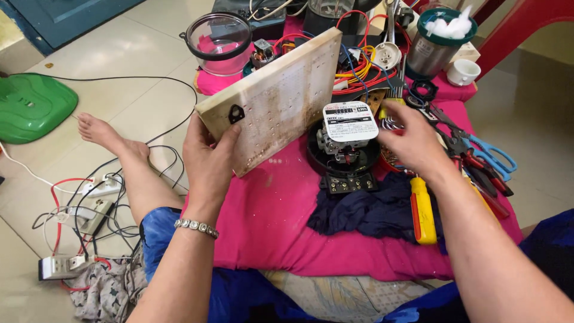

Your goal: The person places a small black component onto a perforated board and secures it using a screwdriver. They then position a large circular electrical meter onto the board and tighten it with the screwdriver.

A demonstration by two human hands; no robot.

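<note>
My left hand [209, 158] grips the lower edge of a worn white perforated board [275, 98] and holds it tilted up on edge over the pink cloth [269, 221]. Just right of the board sits an opened electric meter [347, 140] with a black round base and a white dial face. Fingers spread, my right hand [412, 140] reaches over the tools to the right of the meter, near a yellow-handled tool [391, 101]; whether it grips anything is hidden.
A dark blue rag [371, 212] and a yellow-red screwdriver [421, 209] lie in front. Pliers and blue scissors [484, 161] sit at right. Red wires [365, 78], a glass jar [220, 42] and a steel jar [439, 45] stand behind. Power strips and cables [84, 209] lie on the floor at left.
</note>
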